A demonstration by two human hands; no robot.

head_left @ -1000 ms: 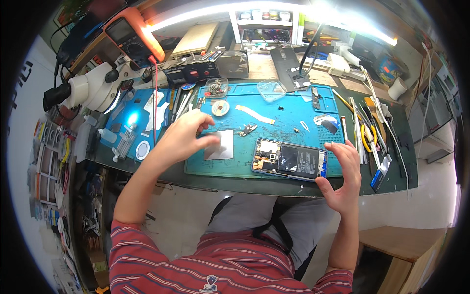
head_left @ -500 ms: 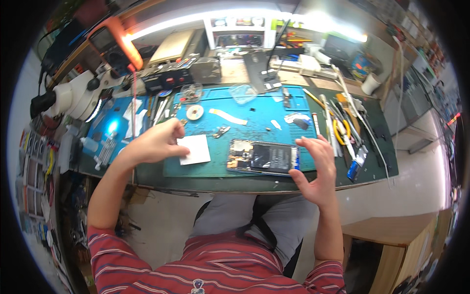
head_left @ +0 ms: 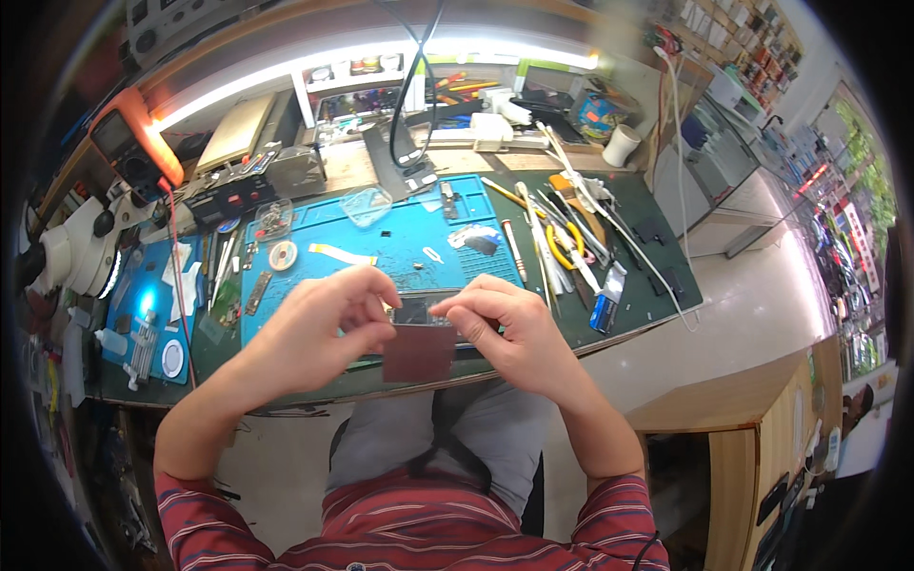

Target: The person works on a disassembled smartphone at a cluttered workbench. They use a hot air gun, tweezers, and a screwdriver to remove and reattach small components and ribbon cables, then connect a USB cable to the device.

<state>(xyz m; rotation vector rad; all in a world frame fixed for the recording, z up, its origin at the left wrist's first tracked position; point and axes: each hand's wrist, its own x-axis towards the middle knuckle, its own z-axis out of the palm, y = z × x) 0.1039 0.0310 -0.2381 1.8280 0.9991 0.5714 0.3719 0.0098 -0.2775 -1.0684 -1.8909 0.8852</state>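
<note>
A reddish-brown square sheet [head_left: 419, 354] hangs upright by the near edge of the bench. My left hand [head_left: 324, 319] pinches its upper left corner between thumb and fingers. At its upper right corner my right hand [head_left: 509, 328] is closed, thumb and forefinger together. Behind the sheet lies an opened phone [head_left: 416, 311], mostly covered by the sheet and my hands; only a dark strip of it shows. It rests on the blue work mat [head_left: 314, 211].
A yellow-white flex strip [head_left: 343, 255] and a solder spool [head_left: 283, 254] lie on the mat. To the right are yellow-handled pliers [head_left: 568, 249] among several tools. A microscope [head_left: 81, 247] and an orange multimeter [head_left: 136, 147] stand left. A black cable [head_left: 411, 90] hangs above.
My view has turned right. My left hand has lifted a square sheet off the mat, its white side no longer showing. My right hand has left the phone's right end and come to the sheet.
</note>
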